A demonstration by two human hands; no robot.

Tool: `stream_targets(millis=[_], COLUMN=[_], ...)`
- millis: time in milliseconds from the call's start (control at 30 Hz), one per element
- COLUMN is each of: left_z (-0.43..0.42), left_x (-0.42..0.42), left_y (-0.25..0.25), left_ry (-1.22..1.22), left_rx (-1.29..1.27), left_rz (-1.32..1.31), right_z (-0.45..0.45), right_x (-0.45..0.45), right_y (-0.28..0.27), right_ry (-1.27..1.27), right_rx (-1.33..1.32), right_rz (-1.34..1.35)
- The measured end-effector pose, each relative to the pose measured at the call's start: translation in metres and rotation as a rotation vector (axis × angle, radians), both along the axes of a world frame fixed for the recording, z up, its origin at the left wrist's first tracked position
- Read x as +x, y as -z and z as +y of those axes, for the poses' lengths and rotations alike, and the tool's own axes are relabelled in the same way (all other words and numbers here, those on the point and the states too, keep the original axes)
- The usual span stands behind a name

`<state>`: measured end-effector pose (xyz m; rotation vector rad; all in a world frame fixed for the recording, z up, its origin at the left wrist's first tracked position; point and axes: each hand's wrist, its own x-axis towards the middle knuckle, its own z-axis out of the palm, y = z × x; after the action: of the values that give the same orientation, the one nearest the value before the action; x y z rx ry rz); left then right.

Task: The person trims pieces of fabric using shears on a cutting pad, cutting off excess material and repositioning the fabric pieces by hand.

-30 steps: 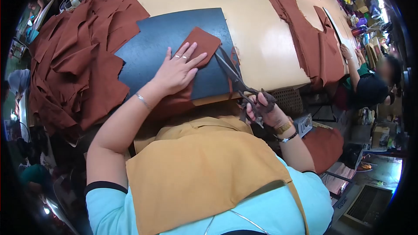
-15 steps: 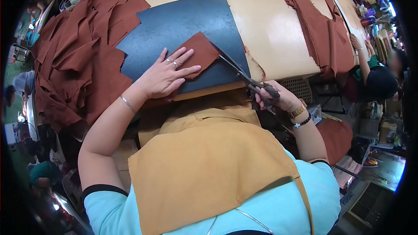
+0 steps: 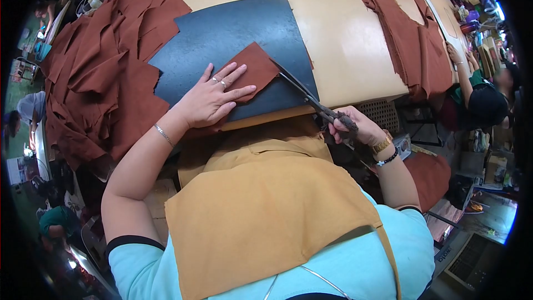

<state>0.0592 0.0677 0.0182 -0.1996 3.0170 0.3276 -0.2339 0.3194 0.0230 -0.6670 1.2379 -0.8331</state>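
My left hand [image 3: 205,97] lies flat with its fingers spread on a reddish-brown piece of leather or cloth [image 3: 256,66], pressing it against a dark blue-black mat [image 3: 233,28]. My right hand [image 3: 362,126] is wrapped round the handles of a long pair of scissors [image 3: 301,87], whose grips look bound in dark wrapping. The blades point up and left, slightly parted, at the right edge of the brown piece. Part of that piece is hidden under my left fingers.
Brown sheets [image 3: 105,66] are heaped left of the mat. More brown material [image 3: 388,28] hangs over the right side of the cream tabletop [image 3: 338,39]. A co-worker in a dark cap [image 3: 486,105] reaches onto the table at right. My tan apron [image 3: 266,211] meets the table's front edge.
A thin brown strip beside the mat's right edge has gone from the tabletop. The scissors and my right hand have shifted slightly; my left hand stays on the brown piece.
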Motion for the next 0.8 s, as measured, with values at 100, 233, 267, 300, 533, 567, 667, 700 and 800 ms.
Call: stream_targets(millis=[100, 233, 267, 300, 533, 567, 667, 700, 800], left_z=[0.0, 0.001, 0.001, 0.0, 0.0, 0.0, 0.0, 0.0, 0.0], left_x=[0.0, 0.0, 0.0, 0.0, 0.0, 0.0, 0.0, 0.0, 0.0], left_y=[-0.002, -0.004, -0.003, -0.002, 0.001, 0.001, 0.001, 0.001, 0.001], left_ry=[-0.002, -0.028, -0.029, -0.029, -0.036, -0.035, -0.034, -0.032, -0.03], left_rx=[0.004, 0.076, 0.075, 0.073, 0.06, 0.056, 0.057, 0.059, 0.056], left_rz=[-0.005, -0.014, -0.011, -0.009, -0.01, -0.008, -0.002, 0.0, 0.002], right_z=[-0.002, -0.006, -0.006, -0.006, -0.004, -0.004, -0.006, -0.007, -0.008], right_x=[0.002, -0.001, -0.003, -0.006, -0.007, -0.005, -0.003, -0.002, -0.002], right_y=[-0.001, -0.004, -0.006, -0.007, -0.006, -0.004, -0.003, -0.003, -0.002], right_ry=[0.017, 0.049, 0.055, 0.062, -0.026, -0.005, 0.025, 0.031, 0.03], right_rx=[-0.011, 0.001, 0.012, 0.022, -0.003, -0.008, -0.004, 0.001, 0.008], right_rz=[0.002, 0.037, 0.045, 0.053, 0.024, 0.016, 0.016, 0.018, 0.017])
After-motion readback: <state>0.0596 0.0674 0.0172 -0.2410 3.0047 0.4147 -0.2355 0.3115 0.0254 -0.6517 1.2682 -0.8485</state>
